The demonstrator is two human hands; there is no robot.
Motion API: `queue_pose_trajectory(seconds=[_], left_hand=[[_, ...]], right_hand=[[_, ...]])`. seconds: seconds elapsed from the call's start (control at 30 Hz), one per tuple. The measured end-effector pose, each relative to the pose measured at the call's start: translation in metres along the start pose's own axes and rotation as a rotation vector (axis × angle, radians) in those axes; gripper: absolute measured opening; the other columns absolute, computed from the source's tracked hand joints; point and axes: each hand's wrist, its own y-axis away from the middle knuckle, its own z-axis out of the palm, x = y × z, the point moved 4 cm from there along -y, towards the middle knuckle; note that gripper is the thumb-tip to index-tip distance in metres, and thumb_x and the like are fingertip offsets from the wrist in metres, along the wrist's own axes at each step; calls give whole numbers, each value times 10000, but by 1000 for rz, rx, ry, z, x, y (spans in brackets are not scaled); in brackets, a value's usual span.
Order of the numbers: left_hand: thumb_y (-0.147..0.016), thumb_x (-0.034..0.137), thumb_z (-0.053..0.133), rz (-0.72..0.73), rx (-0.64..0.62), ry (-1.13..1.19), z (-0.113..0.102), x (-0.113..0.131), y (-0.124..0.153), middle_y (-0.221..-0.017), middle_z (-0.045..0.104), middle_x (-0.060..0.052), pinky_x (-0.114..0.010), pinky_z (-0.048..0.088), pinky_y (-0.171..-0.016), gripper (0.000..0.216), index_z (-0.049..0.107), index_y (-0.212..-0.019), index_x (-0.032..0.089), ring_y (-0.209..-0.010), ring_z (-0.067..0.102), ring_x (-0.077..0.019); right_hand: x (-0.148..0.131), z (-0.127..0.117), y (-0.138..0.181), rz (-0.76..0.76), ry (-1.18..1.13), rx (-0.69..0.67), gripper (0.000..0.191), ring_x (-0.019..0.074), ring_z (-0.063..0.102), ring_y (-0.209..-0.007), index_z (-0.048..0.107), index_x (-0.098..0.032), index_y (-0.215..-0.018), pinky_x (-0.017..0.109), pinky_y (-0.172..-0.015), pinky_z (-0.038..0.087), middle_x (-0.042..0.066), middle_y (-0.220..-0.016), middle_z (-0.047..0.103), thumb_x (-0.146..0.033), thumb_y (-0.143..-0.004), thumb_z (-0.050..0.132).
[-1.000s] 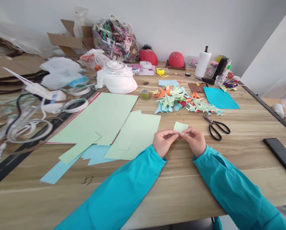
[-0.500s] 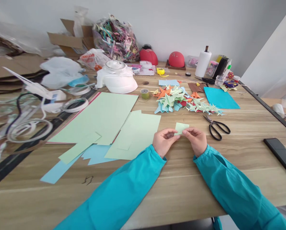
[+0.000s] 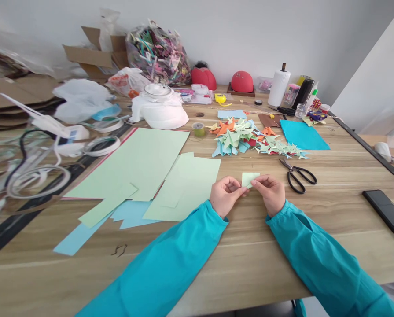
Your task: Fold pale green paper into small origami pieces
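Note:
Both hands meet over the wooden table (image 3: 249,246) and pinch a small pale green paper piece (image 3: 248,178). My left hand (image 3: 226,195) grips its lower left edge with thumb and fingers curled. My right hand (image 3: 270,192) pinches its right edge. Teal sleeves cover both arms. Just left of the hands lie large pale green sheets (image 3: 144,163) over light blue offcuts (image 3: 130,213). Black scissors (image 3: 297,176) rest just right of my right hand. A heap of folded paper cranes (image 3: 246,138) sits behind the hands.
A teal sheet (image 3: 302,134) lies at back right, a black phone (image 3: 386,215) near the right edge. A white teapot-like vessel (image 3: 160,110), tape rolls (image 3: 101,145), plastic bags, cardboard and a paper-towel roll (image 3: 278,87) crowd the back and left.
The small green piece has dropped slightly and turned a little between my fingers. The camera has shifted a touch. The hands stay in the same spot.

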Motion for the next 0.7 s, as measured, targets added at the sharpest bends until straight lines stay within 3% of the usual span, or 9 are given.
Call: queue_pose_trajectory(seconds=[0.23, 0.43, 0.7], left_hand=[[-618, 374, 726, -91, -3, 91, 1, -2, -1, -620, 600, 15, -224, 485, -411, 405, 562, -895, 128, -467, 624, -148], [-609, 416, 728, -140, -158, -43, 5, -4, 0, -554, 601, -18, -223, 476, -398, 345, 618, -698, 101, -435, 596, -137], [-598, 355, 750, -110, -141, -10, 3, -2, -1, -626, 651, -36, -219, 485, -429, 308, 618, -715, 103, -473, 604, -128]], right_hand=[[-3, -1, -1, -65, -16, -4, 217, 137, 600, -600, 644, -182, -625, 282, -609, 488, -3, -619, 661, -310, -538, 797], [-5, 0, -1, -83, 0, -13, 218, 131, 590, -588, 641, -188, -620, 275, -595, 479, -11, -606, 654, -315, -538, 798], [-2, 0, 0, -19, -14, -4, 231, 128, 593, -569, 640, -180, -626, 271, -584, 479, -4, -609, 665, -314, -526, 801]])
